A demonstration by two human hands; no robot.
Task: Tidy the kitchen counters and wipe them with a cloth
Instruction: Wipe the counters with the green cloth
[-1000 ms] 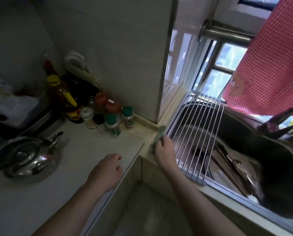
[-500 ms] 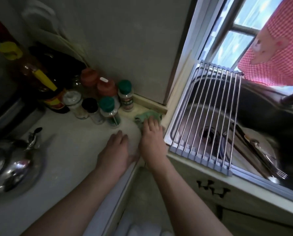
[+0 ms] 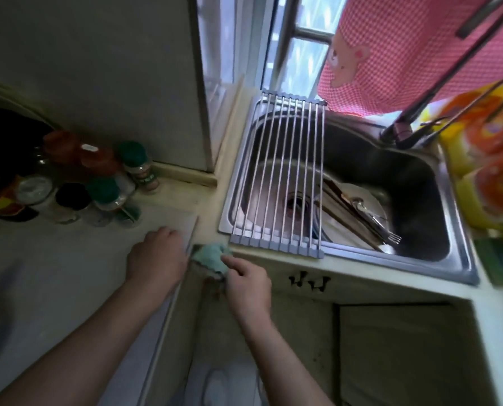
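Note:
My right hand grips a small green cloth at the front edge of the inner corner, where the pale counter meets the sink side. The cloth hangs partly over the edge. My left hand rests knuckles-up on the counter just left of the cloth, fingers curled, holding nothing. Spice jars with green and red lids stand in a cluster at the back of the counter against the wall.
A steel sink on the right holds a plate, chopsticks and a fork, with a roll-up wire rack across its left half. Dark sauce bottles stand far left. A tap, yellow packaging and pink checked cloth sit behind.
My right hand has drawn the cloth from the back of the corner near the jars forward to the counter's front edge. The left hand stayed on the counter; the view has shifted right.

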